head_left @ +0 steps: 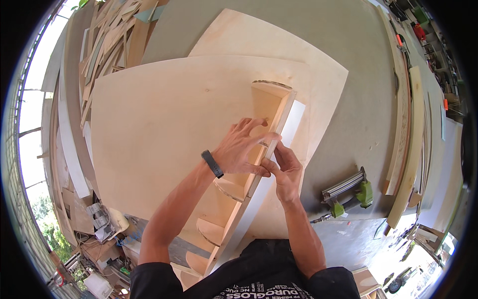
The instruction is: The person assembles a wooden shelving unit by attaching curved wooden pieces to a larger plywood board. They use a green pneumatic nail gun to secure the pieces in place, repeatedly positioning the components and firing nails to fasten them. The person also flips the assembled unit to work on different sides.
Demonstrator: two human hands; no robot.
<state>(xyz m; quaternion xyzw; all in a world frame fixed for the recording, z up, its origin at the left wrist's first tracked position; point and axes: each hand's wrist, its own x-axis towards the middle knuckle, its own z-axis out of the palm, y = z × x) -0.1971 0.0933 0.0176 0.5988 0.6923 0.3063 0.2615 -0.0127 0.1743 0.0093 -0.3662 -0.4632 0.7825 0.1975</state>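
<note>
A long, narrow wooden shelf frame (242,209) with several half-round plywood dividers (230,189) lies at a slant across the plywood sheets, running from my body toward the far side. My left hand (244,149) reaches over its middle, fingers spread and bent, with the thumb and a fingertip against the frame's long edge. Opposite it, my right hand (288,172) closes on the same edge from the right, thumb on top and fingers curled at its outer side. Whether something small sits between my fingertips is hidden. A dark band (212,164) circles my left wrist.
Under the frame lie a large pale plywood sheet (149,129), a second sheet (269,35) and a white strip (294,122). A green-and-grey power tool (351,194) rests on the grey tabletop (358,109). Wood offcuts (107,50) are piled far left; long boards (406,149) line the right.
</note>
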